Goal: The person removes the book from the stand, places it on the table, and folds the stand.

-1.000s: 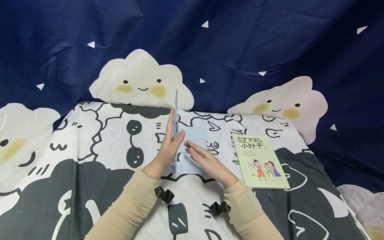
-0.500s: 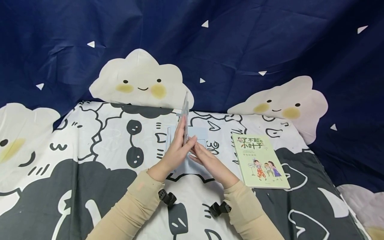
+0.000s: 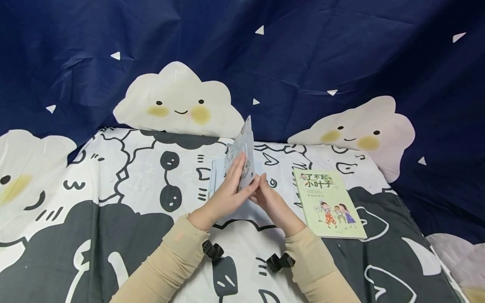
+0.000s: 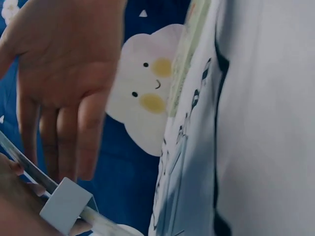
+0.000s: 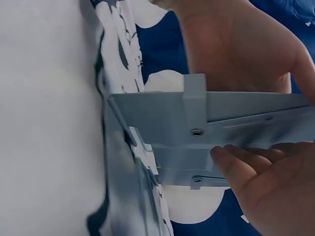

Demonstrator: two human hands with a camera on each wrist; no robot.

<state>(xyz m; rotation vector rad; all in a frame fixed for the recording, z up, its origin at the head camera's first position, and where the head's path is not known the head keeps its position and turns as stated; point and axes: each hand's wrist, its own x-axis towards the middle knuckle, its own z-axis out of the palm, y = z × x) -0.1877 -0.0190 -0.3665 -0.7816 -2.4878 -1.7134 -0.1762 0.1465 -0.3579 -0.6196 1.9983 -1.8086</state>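
Observation:
A thin light blue folder-like panel (image 3: 238,145) with printed drawings stands tilted above a light blue sheet or cover (image 3: 217,172) lying on the cloth. My left hand (image 3: 227,191) holds it, fingers along the printed face and thumb round the near edge. On the opposite side, my right hand (image 3: 276,206) has straight fingers, their tips against or very close to the panel's underside. The right wrist view shows a snap strap (image 5: 195,108) wrapping over the panel's edge. A pale strap (image 4: 66,204) also crosses it in the left wrist view.
A pale green book (image 3: 329,202) lies flat to the right of my hands. Beneath everything spreads a black and white cartoon-print cloth (image 3: 132,252). A dark blue curtain (image 3: 303,54) with clouds hangs behind.
My left hand has moved right, tilting the panel from upright toward the right so its printed left face shows. My right hand has met it and moved under its right side.

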